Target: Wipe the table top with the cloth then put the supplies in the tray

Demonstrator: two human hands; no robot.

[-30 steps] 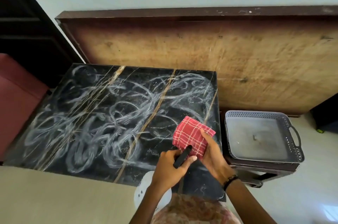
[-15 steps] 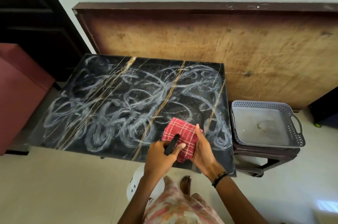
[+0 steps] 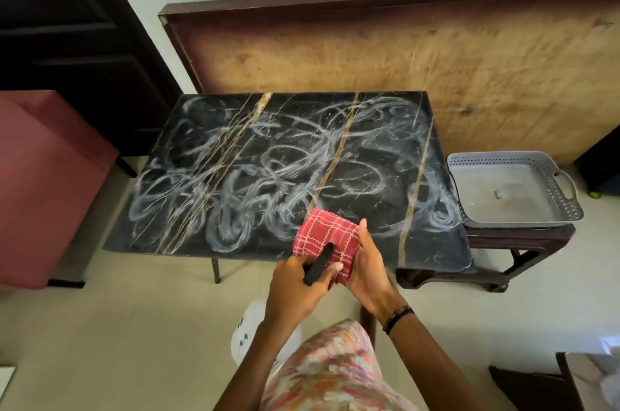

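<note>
Head view: left hand (image 3: 295, 289) grips a slim black bar (image 3: 318, 263), right hand (image 3: 367, 273) holds folded red checked cloth (image 3: 327, 236).

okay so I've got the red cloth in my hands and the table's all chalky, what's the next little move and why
Probably lower the red cloth flat onto the near edge of the table top and start a stroke. White smears cover the whole surface, so nothing looks wiped. The right hand holds the cloth; the left hand grips a black object and pinches the cloth. The tray can wait.
</note>
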